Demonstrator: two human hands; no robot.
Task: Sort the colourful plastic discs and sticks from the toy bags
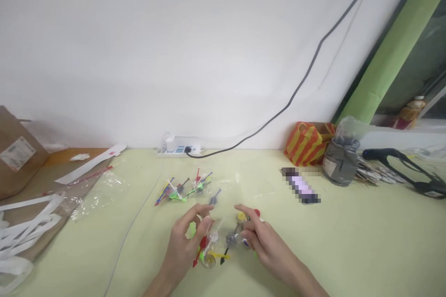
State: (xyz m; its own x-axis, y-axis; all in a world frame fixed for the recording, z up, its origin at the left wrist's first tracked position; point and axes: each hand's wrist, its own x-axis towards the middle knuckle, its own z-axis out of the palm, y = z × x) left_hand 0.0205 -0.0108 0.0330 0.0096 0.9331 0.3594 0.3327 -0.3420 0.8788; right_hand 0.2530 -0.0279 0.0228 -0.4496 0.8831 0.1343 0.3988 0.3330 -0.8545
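Note:
My left hand (184, 241) is at the left of a loose cluster of small plastic arrow-shaped pieces, its thumb and index finger curved with a gap between the tips. Close to its thumb are a red arrow piece (203, 242) and a white one (213, 237). My right hand (270, 248) reaches in from the other side, index finger stretched out, the other fingers curled and partly hidden. Near its thumb lies a black arrow piece (230, 240); yellow, blue and red parts show around its fingers. A clear round cup-like part (209, 261) rests at the front.
Behind are two bagged arrow bundles, one left (174, 191), one right (199, 186). A power strip (179, 149) stands by the wall. To the right are a phone (300, 186), a striped bag (308, 144) and a grey container (339, 162). Clear wrappers (99, 190) lie left.

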